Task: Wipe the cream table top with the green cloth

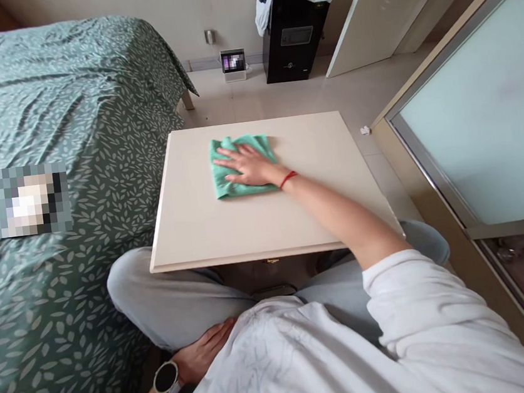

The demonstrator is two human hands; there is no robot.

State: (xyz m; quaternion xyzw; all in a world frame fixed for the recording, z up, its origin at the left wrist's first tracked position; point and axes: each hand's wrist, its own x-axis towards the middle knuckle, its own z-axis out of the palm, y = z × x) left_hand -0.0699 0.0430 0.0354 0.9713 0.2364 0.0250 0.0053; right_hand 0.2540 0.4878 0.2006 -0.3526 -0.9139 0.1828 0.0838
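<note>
My right hand (249, 165) lies flat with fingers spread on a green cloth (226, 189), pressing it against the top of a cream-coloured table (228, 232). The cloth is spread over the upper middle of that top, its far edge slightly bunched near my fingertips. A red cord circles my right wrist. Down on my left thigh rests my left hand (206, 351), fingers stretched out and holding nothing, with a watch (166, 379) on the wrist. My shirt partly covers its fingertips.
A bed with a green leaf-patterned sheet (94, 133) stands on the left, bearing a blurred item. A black cabinet (295, 47) with clothes on top and a small screen device (234, 66) are by the wall. A sliding glass door (483, 108) borders the right side.
</note>
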